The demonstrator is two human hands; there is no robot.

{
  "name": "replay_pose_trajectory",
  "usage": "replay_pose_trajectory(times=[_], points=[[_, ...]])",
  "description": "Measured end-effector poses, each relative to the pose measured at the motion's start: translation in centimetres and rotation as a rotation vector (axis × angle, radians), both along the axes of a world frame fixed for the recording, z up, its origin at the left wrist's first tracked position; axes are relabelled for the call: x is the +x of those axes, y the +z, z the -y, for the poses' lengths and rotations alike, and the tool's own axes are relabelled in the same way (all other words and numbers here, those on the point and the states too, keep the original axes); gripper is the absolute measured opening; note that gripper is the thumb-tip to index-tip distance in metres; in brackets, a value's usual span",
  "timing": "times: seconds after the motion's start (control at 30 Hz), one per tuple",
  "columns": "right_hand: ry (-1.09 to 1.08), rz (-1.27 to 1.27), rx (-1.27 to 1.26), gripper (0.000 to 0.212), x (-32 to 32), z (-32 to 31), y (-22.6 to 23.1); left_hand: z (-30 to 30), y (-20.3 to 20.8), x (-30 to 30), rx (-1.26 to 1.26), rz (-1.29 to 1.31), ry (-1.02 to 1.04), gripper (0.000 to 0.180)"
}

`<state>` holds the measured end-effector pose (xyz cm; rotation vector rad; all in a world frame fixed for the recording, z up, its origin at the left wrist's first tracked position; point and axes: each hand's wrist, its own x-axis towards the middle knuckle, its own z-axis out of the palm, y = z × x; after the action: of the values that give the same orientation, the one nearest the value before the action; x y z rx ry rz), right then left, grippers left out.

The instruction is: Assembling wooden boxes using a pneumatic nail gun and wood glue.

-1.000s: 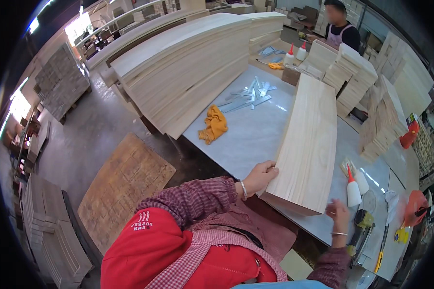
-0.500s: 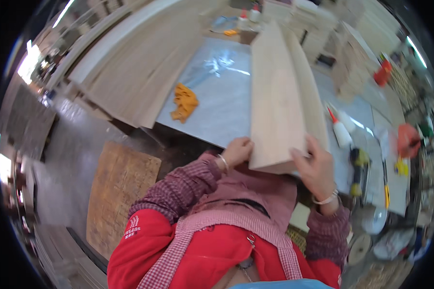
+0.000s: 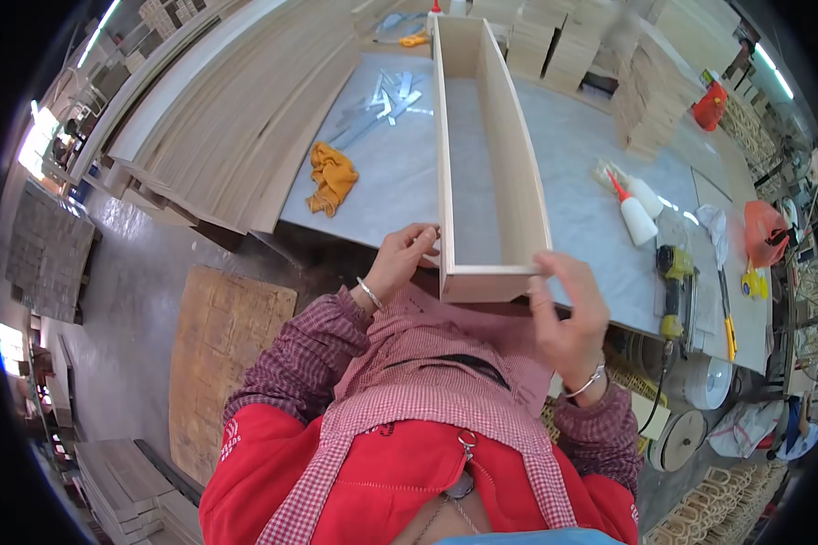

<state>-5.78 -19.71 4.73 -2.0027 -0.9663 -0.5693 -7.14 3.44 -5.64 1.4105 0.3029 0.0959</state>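
Observation:
A long, narrow wooden frame of pale boards lies on the work table, its near end jutting past the front edge. The covered tabletop shows through its middle. By the frame's near left side, my left hand has thumb and forefinger pinched together; whatever is between them is too small to make out. My right hand is at the near right corner, fingers over the top edge and thumb against the front face. Left of the frame lie a crumpled orange cloth and several thin metallic strips.
Long boards are stacked at the left. On the right are a red-tipped glue bottle, a green-and-black power tool, a yellow-handled cutter and a red plastic bag. Wood pieces are piled at the back.
The frame has been turned, so its open inside now faces up instead of a broad side board. My left hand has moved left and my right hand slightly lower.

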Motion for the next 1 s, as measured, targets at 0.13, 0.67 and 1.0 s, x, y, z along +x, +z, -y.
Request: replay_pose_trajectory(times=[0.13,0.67,1.0], points=[[-0.151,-0.135,-0.001,0.026,0.1,3.2,-1.1,0.0,0.9,-0.9,-0.073,-0.064,0.014,0.035],[-0.197,-0.518,0.346,0.041,7.8,4.7,-4.4,5.2,1.1,4.0,-0.018,0.129,-0.212,0.043],[-1.029,0.019,-0.301,0.042,14.2,22.8,-10.5,10.3,-3.0,5.5,0.339,-0.096,-0.582,0.044]])
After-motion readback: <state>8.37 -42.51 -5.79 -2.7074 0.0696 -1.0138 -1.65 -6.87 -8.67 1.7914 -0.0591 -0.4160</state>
